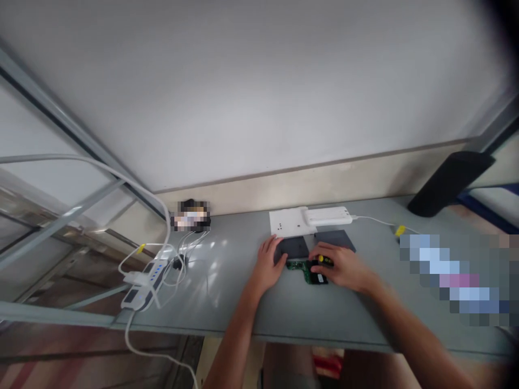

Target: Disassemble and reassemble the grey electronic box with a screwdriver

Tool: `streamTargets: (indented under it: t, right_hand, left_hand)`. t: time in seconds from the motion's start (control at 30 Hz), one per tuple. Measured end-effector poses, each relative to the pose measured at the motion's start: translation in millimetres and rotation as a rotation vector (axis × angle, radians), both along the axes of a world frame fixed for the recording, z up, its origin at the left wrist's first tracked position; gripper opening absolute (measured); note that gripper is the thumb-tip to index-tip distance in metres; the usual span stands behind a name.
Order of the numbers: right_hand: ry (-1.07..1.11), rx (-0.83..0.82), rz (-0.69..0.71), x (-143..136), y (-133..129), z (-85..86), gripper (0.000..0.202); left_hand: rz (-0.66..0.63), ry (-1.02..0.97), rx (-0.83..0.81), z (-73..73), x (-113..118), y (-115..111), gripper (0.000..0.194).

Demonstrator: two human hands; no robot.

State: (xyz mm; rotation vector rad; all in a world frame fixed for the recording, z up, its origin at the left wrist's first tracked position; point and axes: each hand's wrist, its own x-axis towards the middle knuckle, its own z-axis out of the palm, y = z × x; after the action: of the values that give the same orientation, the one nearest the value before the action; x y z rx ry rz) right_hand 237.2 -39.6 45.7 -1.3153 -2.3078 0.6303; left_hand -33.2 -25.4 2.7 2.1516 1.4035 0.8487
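Note:
My left hand point(268, 263) grips the left side of a dark flat rectangular case point(295, 247), thumb at the near edge and fingers at the far corner. In my right hand point(343, 266) is a small screwdriver point(325, 260) with a yellow and black handle; its tip is hidden. The right fingers are bent over a green circuit board point(305, 272), which has a black part on its right side and lies just in front of the case. Behind my right hand, a second dark flat panel point(338, 239) rests on the table.
A white sheet with several small dark screws point(284, 221) lies behind the case. Beside it is a white elongated device point(329, 216) with a cable. A power strip point(144, 286) with loose cables sits at the table's left edge. A black cylinder-like object point(450, 182) leans at back right.

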Motion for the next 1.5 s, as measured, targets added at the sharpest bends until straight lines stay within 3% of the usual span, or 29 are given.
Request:
streamTargets:
  t: [0.13,0.33,0.47,0.6,0.77,1.03,1.3,1.5]
  right_hand:
    - [-0.005,-0.098,0.016,3,0,-5.6,0.027]
    - [0.018,-0.28,0.066,5,1,-12.7,0.059]
    - [0.08,-0.312,0.126,11,3,-8.7,0.057]
    - [0.151,-0.247,0.107,17,6,-2.0,0.047]
    - [-0.005,0.009,-0.13,10,18,3.4,0.04]
    - [-0.274,0.055,-0.029,-18,36,2.2,0.036]
    - [-0.277,0.121,-0.017,-11,27,-12.5,0.039]
    - [-0.266,0.128,-0.084,-11,24,-10.4,0.036]
  left_hand:
    - [-0.022,-0.001,0.002,0.2,0,-1,0.048]
    - [-0.025,0.003,-0.005,0.9,0,0,0.048]
    - [-0.017,0.032,-0.011,0.5,1,-1,0.049]
    - [-0.016,0.029,-0.02,-1.9,1,-1,0.056]
    - [0.053,0.039,-0.101,-5.6,0,-1,0.063]
    - [0.06,0.034,-0.101,-6.9,1,1,0.058]
    - [0.041,0.075,-0.051,-9.1,0,0,0.055]
    - [0.02,0.087,-0.005,-10.6,-1,1,0.051]
